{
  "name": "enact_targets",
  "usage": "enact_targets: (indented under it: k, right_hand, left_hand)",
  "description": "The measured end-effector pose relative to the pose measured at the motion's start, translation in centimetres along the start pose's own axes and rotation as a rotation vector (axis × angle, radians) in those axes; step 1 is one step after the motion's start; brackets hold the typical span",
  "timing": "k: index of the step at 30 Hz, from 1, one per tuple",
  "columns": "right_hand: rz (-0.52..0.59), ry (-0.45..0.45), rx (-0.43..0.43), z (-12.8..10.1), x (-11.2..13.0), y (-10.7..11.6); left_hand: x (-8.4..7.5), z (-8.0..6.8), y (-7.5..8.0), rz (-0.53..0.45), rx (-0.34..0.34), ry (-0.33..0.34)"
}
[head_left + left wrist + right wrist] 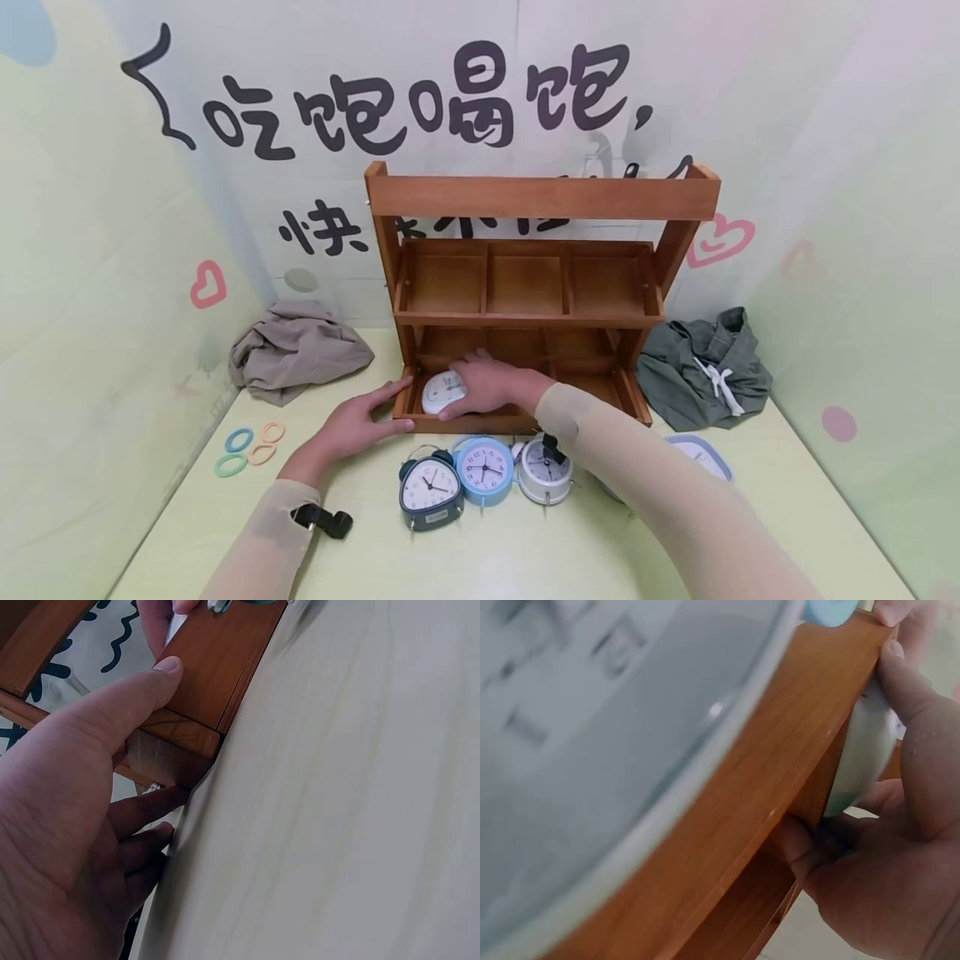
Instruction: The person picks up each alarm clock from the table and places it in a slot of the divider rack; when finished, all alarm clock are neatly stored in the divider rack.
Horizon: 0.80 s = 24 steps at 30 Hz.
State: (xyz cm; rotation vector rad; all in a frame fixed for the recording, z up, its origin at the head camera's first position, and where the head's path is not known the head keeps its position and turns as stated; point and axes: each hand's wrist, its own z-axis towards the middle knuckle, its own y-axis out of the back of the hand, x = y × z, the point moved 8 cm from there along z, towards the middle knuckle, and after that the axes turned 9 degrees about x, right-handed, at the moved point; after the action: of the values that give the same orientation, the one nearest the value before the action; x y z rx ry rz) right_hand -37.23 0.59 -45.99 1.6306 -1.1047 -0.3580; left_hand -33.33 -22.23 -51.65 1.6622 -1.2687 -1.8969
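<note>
Right hand (487,385) is gripping the white clock (442,392) in the rack's (540,197) lower-left bay, left hand (360,421) flat-fingered, bracing the rack; next probably seating and releasing.

Three alarm clocks stand in a row on the table: a dark triangular one (431,492), a blue round one (484,469) and a white one (546,471). Coloured hair rings (248,447) lie at the left, near a beige cloth (296,349). A grey-green garment (702,369) lies at the right.
</note>
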Motion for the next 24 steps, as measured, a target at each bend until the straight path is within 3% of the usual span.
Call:
enact_targets:
  k: [14,24]
  right_hand:
    - [0.012,0.026,0.036,-0.2,-0.1,-0.3]
    - [0.017,0.067,0.011,-2.0,0.2,0.0]
  left_hand:
    - [-0.1,0.1,0.0,0.005,0.007,0.01]
    - [0.0,-0.1,0.0,0.003,0.01,0.017]
